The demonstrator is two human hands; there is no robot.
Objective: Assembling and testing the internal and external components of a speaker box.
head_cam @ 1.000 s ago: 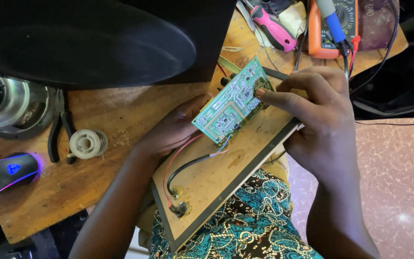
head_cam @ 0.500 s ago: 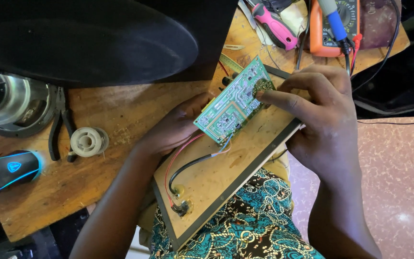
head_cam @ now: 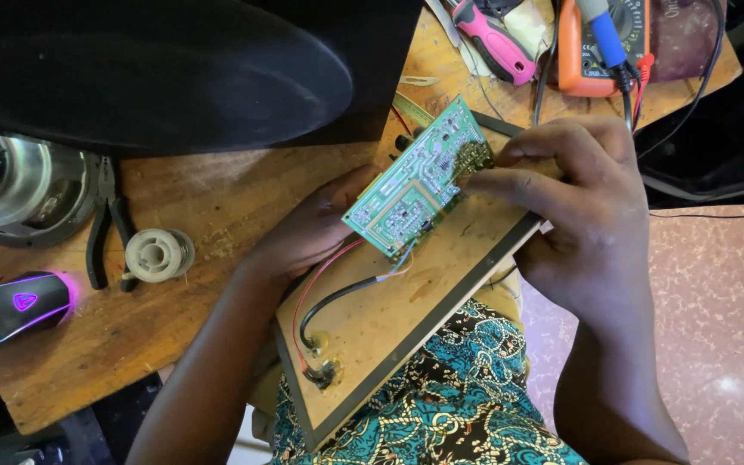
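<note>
A green circuit board (head_cam: 413,191) lies tilted over a brown wooden panel (head_cam: 389,319) that rests on my lap. My left hand (head_cam: 316,226) reaches under the board's left side and holds it. My right hand (head_cam: 574,202) wraps the panel's right edge, with its fingertips pinching the board's upper right corner. Red, black and white wires (head_cam: 337,297) run from the board down to a hole near the panel's lower left corner.
On the wooden desk (head_cam: 217,207) lie black pliers (head_cam: 101,224), a solder spool (head_cam: 158,255), a lit computer mouse (head_cam: 12,308) and a speaker driver (head_cam: 6,176). An orange multimeter (head_cam: 604,47) and pink-handled tool (head_cam: 497,39) sit at the back. A big black shape (head_cam: 148,69) looms top left.
Nothing has moved much. Both hands keep the same hold on the board and panel, with only a slight shift of the view.
</note>
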